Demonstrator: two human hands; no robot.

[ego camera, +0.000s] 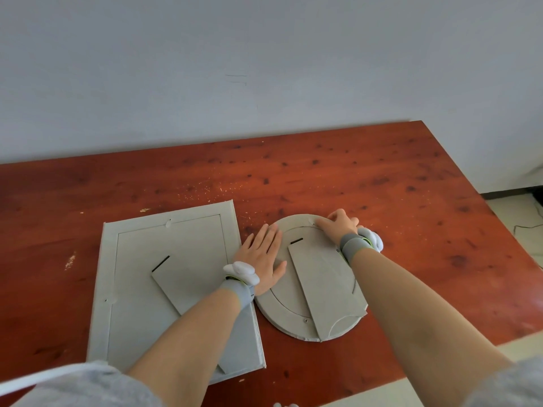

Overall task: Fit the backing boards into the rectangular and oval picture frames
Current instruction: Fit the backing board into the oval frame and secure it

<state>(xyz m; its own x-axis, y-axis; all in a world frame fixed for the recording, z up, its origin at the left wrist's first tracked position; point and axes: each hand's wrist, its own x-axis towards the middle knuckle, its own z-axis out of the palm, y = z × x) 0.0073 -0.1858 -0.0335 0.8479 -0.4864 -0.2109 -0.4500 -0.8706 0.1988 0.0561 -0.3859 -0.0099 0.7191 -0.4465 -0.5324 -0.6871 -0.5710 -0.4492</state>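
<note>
The oval frame (296,315) is lain face down on the table (382,183), its long axis running away from the viewer. It is pressed under the flat, open left hand (264,259), with nothing grasped. The right hand (338,226) is curled at the far rim, fingertips (320,222) on the backing board (311,277); the rectangular frame (173,289) is left beyond the left hand

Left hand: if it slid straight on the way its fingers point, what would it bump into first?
Probably nothing: beyond the left hand, lying flat on the oval frame, only bare table shows, up to the wall.
</note>
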